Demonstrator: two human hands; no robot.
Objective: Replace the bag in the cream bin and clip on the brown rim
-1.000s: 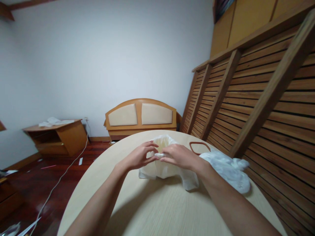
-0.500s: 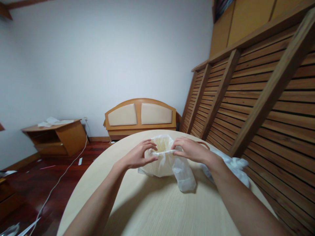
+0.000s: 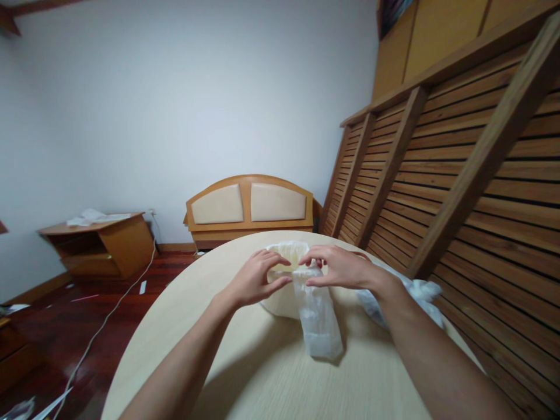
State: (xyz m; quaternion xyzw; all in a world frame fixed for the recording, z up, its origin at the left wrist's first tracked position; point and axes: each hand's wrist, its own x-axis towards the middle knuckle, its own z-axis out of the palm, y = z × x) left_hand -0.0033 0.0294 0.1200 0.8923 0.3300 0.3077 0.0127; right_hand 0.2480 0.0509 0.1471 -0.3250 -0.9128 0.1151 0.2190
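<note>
left hand (image 3: 254, 283) pinches the bag (image 3: 317, 321) top | right hand (image 3: 341, 268) pinches the same strip, at its 3 o'clock | bag on table (image 3: 271, 379) toward 12 o'clock, tail hanging to 6 | judgement: close pinches, taut strip work best | second bag (image 3: 420, 294) at 3 o'clock

A translucent plastic bag (image 3: 318, 321) lies on the round pale wooden table (image 3: 271, 379). A crumpled white plastic heap (image 3: 422, 294) lies to its right.

thin translucent white plastic bag (image 3: 315, 312): crumpled, mouth raised, loose end trailing near on the desk's far middle
</note>
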